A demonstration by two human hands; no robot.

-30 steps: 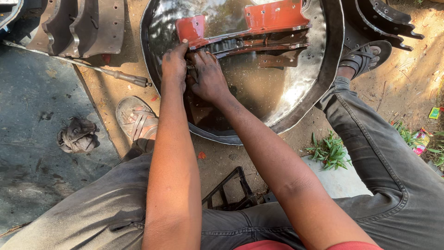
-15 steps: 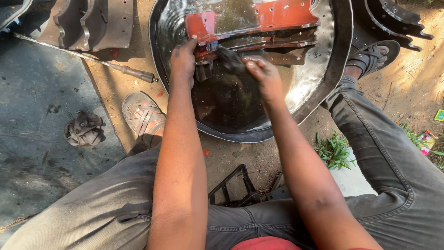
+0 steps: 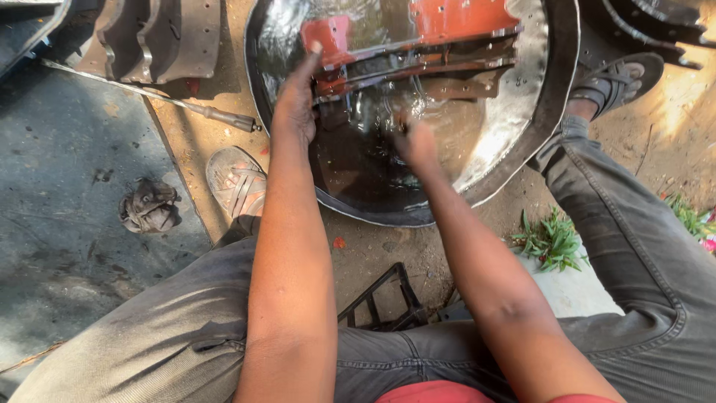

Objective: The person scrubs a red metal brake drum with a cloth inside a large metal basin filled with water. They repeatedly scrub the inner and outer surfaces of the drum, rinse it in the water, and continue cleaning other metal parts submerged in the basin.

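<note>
A wide shiny metal basin (image 3: pixel 522 112) on the dirt ground holds dark liquid. Across its far half lies a red-painted metal part (image 3: pixel 455 22) with grey curved plates under it. My left hand (image 3: pixel 297 104) grips the left end of the red part, with one finger stretched up over the red tab. My right hand (image 3: pixel 415 143) is down in the liquid near the basin's middle, just below the plates. It is blurred, and I cannot tell what, if anything, it holds.
Grey curved brake-shoe pieces (image 3: pixel 160 37) lie at the top left, with a long metal rod (image 3: pixel 149 93) below them. My sandalled feet (image 3: pixel 235 183) (image 3: pixel 619 78) flank the basin. A dark lump (image 3: pixel 149 205), a weed (image 3: pixel 552 239) and a black crate (image 3: pixel 380 298) are nearby.
My right hand has left the plates beside my left hand and dropped right and down into the liquid. My left hand has stayed on the red part's left end.
</note>
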